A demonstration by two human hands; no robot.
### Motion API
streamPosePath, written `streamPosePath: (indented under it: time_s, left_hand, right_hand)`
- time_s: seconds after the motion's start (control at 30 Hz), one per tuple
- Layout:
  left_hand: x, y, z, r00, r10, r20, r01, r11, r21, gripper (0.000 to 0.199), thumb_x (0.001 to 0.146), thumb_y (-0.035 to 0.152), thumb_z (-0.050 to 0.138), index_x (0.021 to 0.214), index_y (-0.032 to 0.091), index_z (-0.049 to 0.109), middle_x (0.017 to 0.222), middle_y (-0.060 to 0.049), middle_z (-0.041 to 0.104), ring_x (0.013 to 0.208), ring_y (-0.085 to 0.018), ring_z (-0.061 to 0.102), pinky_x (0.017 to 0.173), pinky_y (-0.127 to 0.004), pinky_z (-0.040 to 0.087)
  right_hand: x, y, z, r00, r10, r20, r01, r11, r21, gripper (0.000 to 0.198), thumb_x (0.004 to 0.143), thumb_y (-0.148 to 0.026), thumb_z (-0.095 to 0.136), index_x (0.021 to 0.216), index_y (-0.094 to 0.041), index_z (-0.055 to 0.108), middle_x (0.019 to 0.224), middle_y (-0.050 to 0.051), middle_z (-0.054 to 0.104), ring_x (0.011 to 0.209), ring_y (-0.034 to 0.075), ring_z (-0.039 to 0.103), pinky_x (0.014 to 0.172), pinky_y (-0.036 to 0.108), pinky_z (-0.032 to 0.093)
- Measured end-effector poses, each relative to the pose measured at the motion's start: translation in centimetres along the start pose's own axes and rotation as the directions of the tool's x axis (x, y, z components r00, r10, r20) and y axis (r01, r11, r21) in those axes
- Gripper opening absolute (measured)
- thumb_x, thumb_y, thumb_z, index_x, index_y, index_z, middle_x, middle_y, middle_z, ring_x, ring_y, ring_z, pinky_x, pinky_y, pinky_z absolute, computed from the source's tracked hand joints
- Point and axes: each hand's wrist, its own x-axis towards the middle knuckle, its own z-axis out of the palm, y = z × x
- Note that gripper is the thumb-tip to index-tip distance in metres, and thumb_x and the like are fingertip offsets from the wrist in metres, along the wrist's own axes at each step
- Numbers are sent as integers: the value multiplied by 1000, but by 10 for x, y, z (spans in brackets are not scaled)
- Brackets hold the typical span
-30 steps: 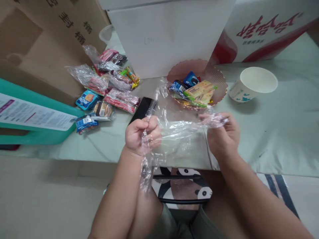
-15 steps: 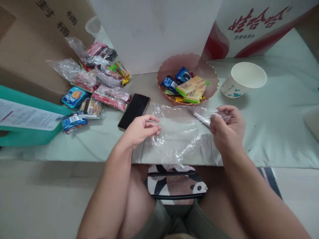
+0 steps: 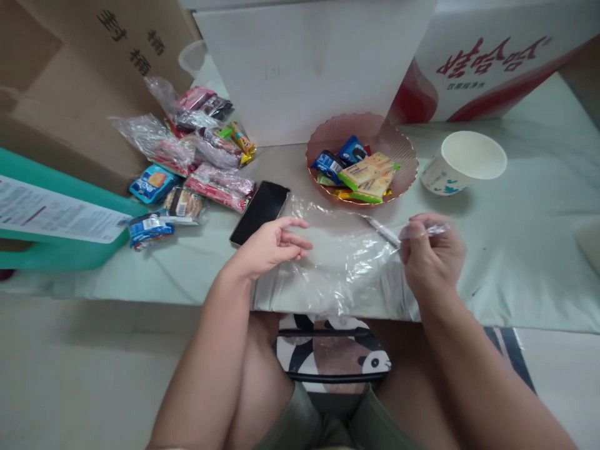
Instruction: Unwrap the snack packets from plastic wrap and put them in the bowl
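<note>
A clear plastic bag [image 3: 328, 250] lies crumpled near the table's front edge, between my hands. My right hand [image 3: 434, 250] is closed, pinching a gathered part of the clear film. Above the bag's left side, my left hand [image 3: 281, 247] has its fingers apart and holds nothing. Close behind that hand lies a black phone [image 3: 262, 209]. A thin white pen-like stick [image 3: 382, 231] rests by the bag, its near end running toward my right hand. Beyond the bag stands a pink ribbed bowl [image 3: 405, 165] with wrapped snacks [image 3: 368, 172] in it.
Several packaged snacks [image 3: 215, 150] are heaped at the left beside a brown cardboard box [image 3: 94, 94] and a green container [image 3: 60, 212]. A white paper cup [image 3: 462, 165] stands right of the bowl. White boxes [image 3: 309, 69] line the back.
The view has shifted slightly. My left hand's fingers have spread further apart beside the film. My right hand still pinches the plastic.
</note>
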Motion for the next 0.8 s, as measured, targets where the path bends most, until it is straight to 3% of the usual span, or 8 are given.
streamPosePath:
  time_s: [0.07,0.17,0.2,0.27,0.37,0.53,0.7,0.8]
  left_hand:
    - [3,-3,0,990,50,-134,-40,996,76,38,64,7,79,98,16,67,79,-4,79,70,-14,74,67,-22,55]
    - [6,-4,4,926,207,-316,-216,976,6,30,67,13,80,93,17,67,80,-1,78,73,-12,74,73,-23,57]
    - [6,-3,5,932,202,-301,-224,974,-41,34,67,15,82,97,18,67,82,-1,78,75,-12,74,74,-23,57]
    - [4,-2,9,979,92,-182,-107,991,-78,42,65,17,86,103,18,67,85,-3,80,75,-14,76,70,-24,57]
    - [3,-1,12,993,-63,-98,67,997,30,37,66,10,84,100,15,69,81,-5,79,69,-14,75,62,-22,53]
    - [6,-3,4,985,12,-171,-14,1000,-11,23,71,11,83,91,14,71,81,-5,80,74,-13,77,67,-20,55]
    - [5,1,-3,976,51,-212,-87,983,-161,32,65,19,92,91,14,73,83,-4,81,75,-12,76,67,-19,57]
    - [5,3,0,985,42,-170,-79,972,-219,42,60,27,97,93,15,75,86,-5,81,74,-13,76,66,-19,58]
  right_hand:
    - [3,-1,-3,998,-41,-48,40,999,-28,35,85,-54,77,85,-20,67,57,-7,54,39,5,42,35,20,30]
    - [6,-3,-5,987,-68,-148,71,997,15,38,83,-57,79,81,-21,67,59,-6,53,41,6,42,35,21,30]
    - [6,-4,-4,982,-65,-180,74,996,47,39,82,-57,79,81,-21,66,60,-6,53,42,6,43,34,21,30]
    - [5,-5,-2,971,-79,-224,102,990,94,38,82,-57,80,81,-21,65,63,-7,53,43,5,43,34,20,30]
    - [4,-5,-1,958,-161,-239,184,980,74,35,86,-53,77,82,-21,64,58,-9,50,41,5,42,34,19,31]
    - [13,-6,-6,937,-106,-332,138,988,75,27,86,-45,75,81,-21,63,60,-9,48,40,5,40,33,20,29]
    - [19,-7,-9,928,-39,-371,86,990,111,24,81,-41,77,78,-24,61,54,-9,43,40,7,37,33,21,26]
    - [17,-6,-8,939,-48,-341,90,990,109,27,81,-45,78,78,-24,61,57,-8,44,42,7,39,33,21,27]
